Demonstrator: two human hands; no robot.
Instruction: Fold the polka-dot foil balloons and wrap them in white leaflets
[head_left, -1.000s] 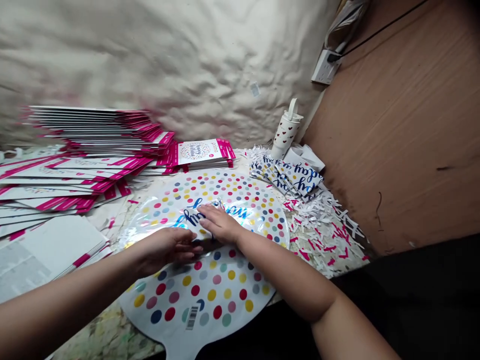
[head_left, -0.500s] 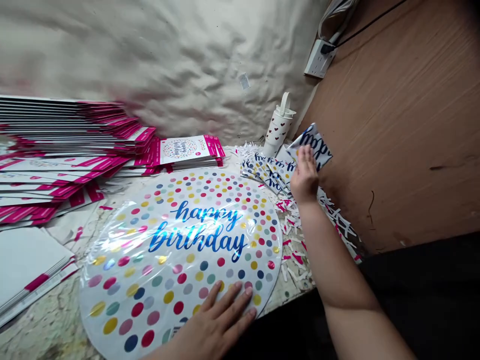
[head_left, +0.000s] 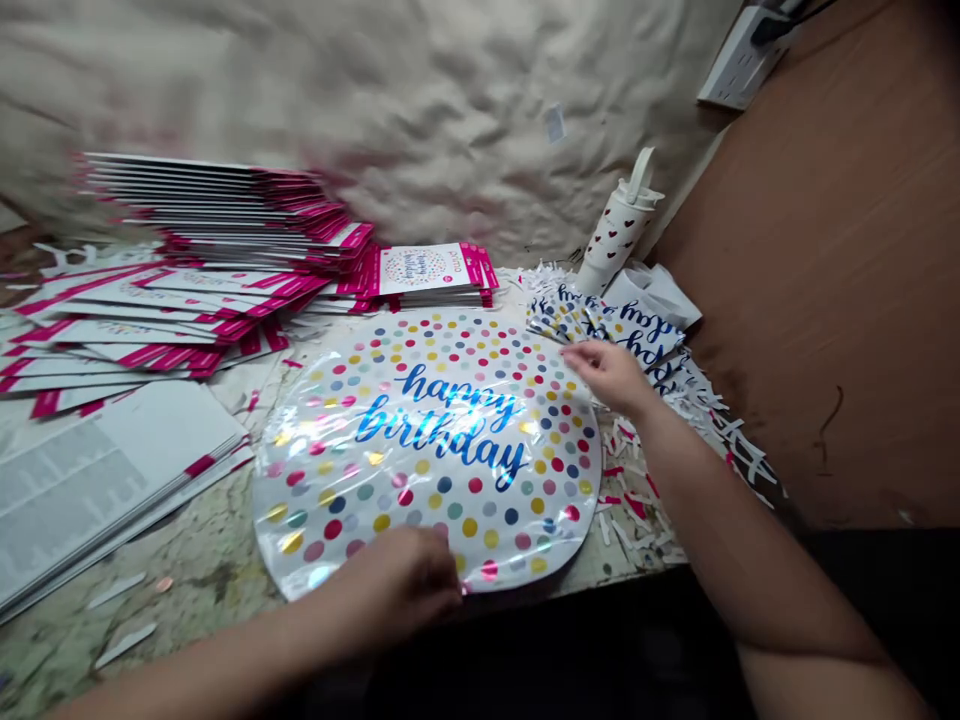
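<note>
The round white polka-dotted foil balloon lies between the left hand, by the near edge of the surface, and the right hand; fingers curl, grasp unclear.

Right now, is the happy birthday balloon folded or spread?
Mostly spread: the balloon shows its blue lettering whole; cannot tell whether the near edge is tucked under.

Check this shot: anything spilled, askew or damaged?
Yes: white and pink paper shreds lie strewn over the right of the table, looking like a spill, though they may be packing filler. At left, the printed cards sit in uneven, splayed piles. No tear is evident on the dotted foil balloon.
</note>
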